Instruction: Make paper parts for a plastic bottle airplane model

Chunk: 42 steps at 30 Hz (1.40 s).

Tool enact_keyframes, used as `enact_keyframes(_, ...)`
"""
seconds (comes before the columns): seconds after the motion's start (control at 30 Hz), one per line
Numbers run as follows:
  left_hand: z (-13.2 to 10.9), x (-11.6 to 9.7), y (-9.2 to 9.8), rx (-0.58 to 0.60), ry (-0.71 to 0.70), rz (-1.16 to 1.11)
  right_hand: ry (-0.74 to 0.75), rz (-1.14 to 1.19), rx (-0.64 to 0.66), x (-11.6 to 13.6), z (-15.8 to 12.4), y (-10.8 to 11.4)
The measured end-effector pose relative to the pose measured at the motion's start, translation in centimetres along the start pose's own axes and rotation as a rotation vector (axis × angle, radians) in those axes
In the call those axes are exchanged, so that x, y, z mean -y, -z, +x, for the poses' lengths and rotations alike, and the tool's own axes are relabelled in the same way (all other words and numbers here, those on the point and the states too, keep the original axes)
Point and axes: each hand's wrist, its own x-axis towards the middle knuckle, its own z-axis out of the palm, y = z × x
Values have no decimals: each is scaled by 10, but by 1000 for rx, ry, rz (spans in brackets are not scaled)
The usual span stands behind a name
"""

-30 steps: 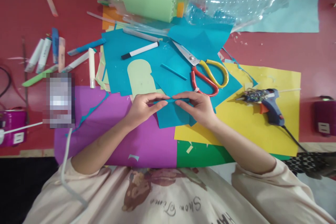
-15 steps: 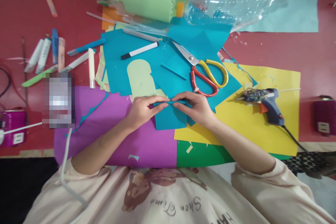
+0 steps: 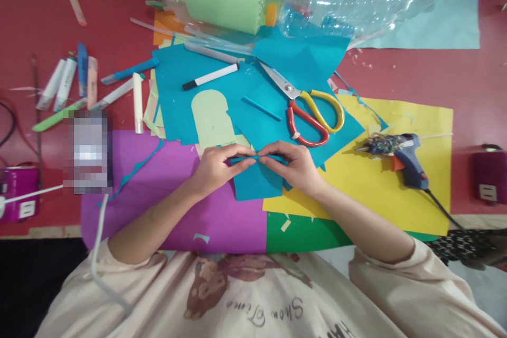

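L hand (image 3: 216, 168) + R hand (image 3: 297, 166) both got blue paper (image 3: 259, 184) pinched | scissors (image 3: 292, 91) just past R hand | glue gun (image 3: 412, 161) on yellow sheet (image 3: 376, 190)

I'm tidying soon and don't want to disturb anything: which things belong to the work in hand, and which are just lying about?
In the work:
blue paper piece, pinched by the left hand and right hand
probably scissors, on blue sheets

Lying about, it seems:
glue gun on yellow sheet
white marker with black ends
bottle wrapped in light green paper

The head camera looks down over the tabletop (image 3: 412, 76).
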Motion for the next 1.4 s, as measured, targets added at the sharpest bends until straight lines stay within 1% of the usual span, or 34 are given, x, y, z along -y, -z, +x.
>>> enact_keyframes(0.2, 2, -2, 2, -34, -33, -4, 3, 65, -13, 0, 1, 3)
enact_keyframes(0.4, 4, -5, 5, -34, -11, 21, -61, 103, -31, 2, 2, 4)
enact_keyframes(0.53, 4, -5, 8, -20, -28, -7, -88, 118, -90, 2, 3, 4)
enact_keyframes(0.6, 4, -4, 10, -39, -40, -18, -101, 126, -125, 1, 4, 6)
enact_keyframes(0.73, 5, -2, 14, -56, -115, 23, -118, 172, -158, -1, 5, 9)
enact_keyframes(0.83, 5, -1, 15, -49, -198, 76, -110, 202, -153, -1, 6, 10)
enact_keyframes(0.9, 5, -1, 15, -46, -220, 97, -108, 202, -146, -1, 6, 10)
enact_keyframes(1.1, 4, -2, 16, -25, -155, 104, -84, 248, -134, 2, 7, 9)
enact_keyframes(1.27, 4, -1, 18, -29, -162, 81, -72, 265, -113, 1, 8, 10)
enact_keyframes(1.4, 5, -2, 17, -20, -129, 74, -46, 237, -110, 1, 6, 9)
